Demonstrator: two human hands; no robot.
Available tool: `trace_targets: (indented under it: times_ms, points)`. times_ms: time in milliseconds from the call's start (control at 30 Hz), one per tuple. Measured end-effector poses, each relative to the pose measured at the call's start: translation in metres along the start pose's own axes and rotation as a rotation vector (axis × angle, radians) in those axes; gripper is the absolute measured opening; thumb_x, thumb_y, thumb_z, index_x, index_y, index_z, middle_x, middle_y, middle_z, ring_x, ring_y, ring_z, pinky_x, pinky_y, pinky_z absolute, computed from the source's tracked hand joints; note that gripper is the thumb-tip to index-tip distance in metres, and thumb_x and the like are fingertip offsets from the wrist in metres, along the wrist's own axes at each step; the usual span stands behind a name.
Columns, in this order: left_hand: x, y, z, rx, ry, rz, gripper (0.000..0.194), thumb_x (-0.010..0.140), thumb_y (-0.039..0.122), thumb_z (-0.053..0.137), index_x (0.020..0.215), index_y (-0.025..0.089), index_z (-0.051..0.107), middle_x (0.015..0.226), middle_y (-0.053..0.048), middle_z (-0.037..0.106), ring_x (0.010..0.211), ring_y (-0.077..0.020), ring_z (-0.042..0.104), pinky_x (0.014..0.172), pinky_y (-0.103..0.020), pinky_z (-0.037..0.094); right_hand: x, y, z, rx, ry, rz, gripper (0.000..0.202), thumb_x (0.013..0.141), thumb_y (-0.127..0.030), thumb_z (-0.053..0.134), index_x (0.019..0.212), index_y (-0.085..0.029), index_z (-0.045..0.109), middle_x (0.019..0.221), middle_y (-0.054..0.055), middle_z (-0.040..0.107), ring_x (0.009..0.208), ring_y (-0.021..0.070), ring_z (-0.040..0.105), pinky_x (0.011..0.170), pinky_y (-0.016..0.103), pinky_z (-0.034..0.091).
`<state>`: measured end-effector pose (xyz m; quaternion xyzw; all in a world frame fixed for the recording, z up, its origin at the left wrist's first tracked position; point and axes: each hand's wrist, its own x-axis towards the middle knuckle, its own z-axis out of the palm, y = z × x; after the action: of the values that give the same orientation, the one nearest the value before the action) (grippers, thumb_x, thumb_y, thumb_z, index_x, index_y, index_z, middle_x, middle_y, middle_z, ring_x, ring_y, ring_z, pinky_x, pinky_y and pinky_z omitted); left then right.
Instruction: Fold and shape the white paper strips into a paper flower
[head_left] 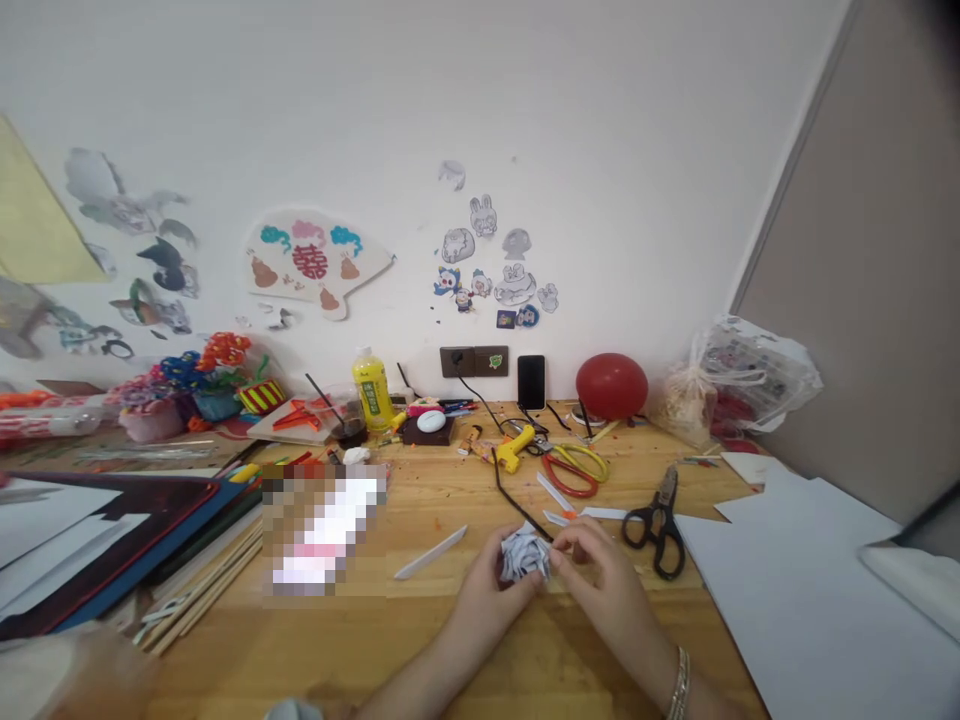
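A crumpled-looking bundle of white paper strips (525, 555) is held over the front middle of the wooden table. My left hand (491, 585) wraps round its left side and front. My right hand (596, 570) has its fingers pinched together at the bundle's right edge; whether they grip a strip is too small to tell. A thin black stick (517, 507) slants down to the bundle from behind. One loose white paper strip (431, 553) lies left of my hands, and more strips (553, 492) lie just behind them.
Black scissors (658, 527) lie right of my hands, beside white paper sheets (817, 570). Behind are red and yellow scissors (574, 470), a yellow glue gun (514, 449) and a red balloon (611, 386). Wooden sticks (214, 585) lie left, near another person's blurred arm (75, 670).
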<state>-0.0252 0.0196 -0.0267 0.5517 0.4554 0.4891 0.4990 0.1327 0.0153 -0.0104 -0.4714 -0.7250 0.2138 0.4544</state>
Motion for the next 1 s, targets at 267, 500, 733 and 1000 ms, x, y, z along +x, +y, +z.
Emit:
trace_targets:
  times_ms: [267, 500, 733, 1000]
  points:
    - [-0.006, 0.01, 0.002, 0.209, -0.032, 0.109, 0.042, 0.065, 0.014, 0.064, 0.105, 0.016, 0.053, 0.104, -0.009, 0.063, 0.096, -0.0216, 0.059, 0.086, -0.032, 0.045, 0.001, -0.013, -0.005, -0.179, 0.023, -0.153, 0.006, 0.081, -0.016, 0.055, 0.081, -0.02, 0.059, 0.084, 0.004, 0.058, 0.083, 0.0209, 0.054, 0.073, 0.034, 0.043]
    - [-0.007, 0.009, 0.001, 0.23, -0.024, 0.147, 0.041, 0.066, 0.016, 0.063, 0.105, 0.018, 0.052, 0.104, -0.008, 0.062, 0.096, -0.0219, 0.058, 0.086, -0.034, 0.045, 0.001, -0.021, -0.01, -0.287, -0.043, -0.229, 0.009, 0.078, -0.01, 0.055, 0.079, -0.018, 0.06, 0.081, 0.004, 0.058, 0.078, 0.0199, 0.052, 0.069, 0.033, 0.043]
    - [-0.008, 0.016, 0.003, 0.172, -0.034, 0.098, 0.04, 0.066, 0.016, 0.063, 0.104, 0.017, 0.05, 0.101, -0.006, 0.063, 0.092, -0.0201, 0.059, 0.084, -0.033, 0.047, -0.001, -0.022, -0.009, -0.253, 0.013, -0.259, 0.013, 0.081, -0.011, 0.049, 0.083, -0.019, 0.059, 0.083, 0.005, 0.058, 0.08, 0.0205, 0.052, 0.071, 0.034, 0.043]
    - [-0.011, 0.025, 0.003, 0.252, -0.041, 0.125, 0.044, 0.065, 0.009, 0.057, 0.109, 0.015, 0.055, 0.112, -0.009, 0.063, 0.104, -0.0223, 0.056, 0.093, -0.035, 0.042, 0.002, -0.023, -0.017, -0.343, -0.038, -0.323, 0.012, 0.082, -0.014, 0.053, 0.083, -0.02, 0.063, 0.083, 0.005, 0.057, 0.079, 0.0201, 0.052, 0.07, 0.033, 0.043]
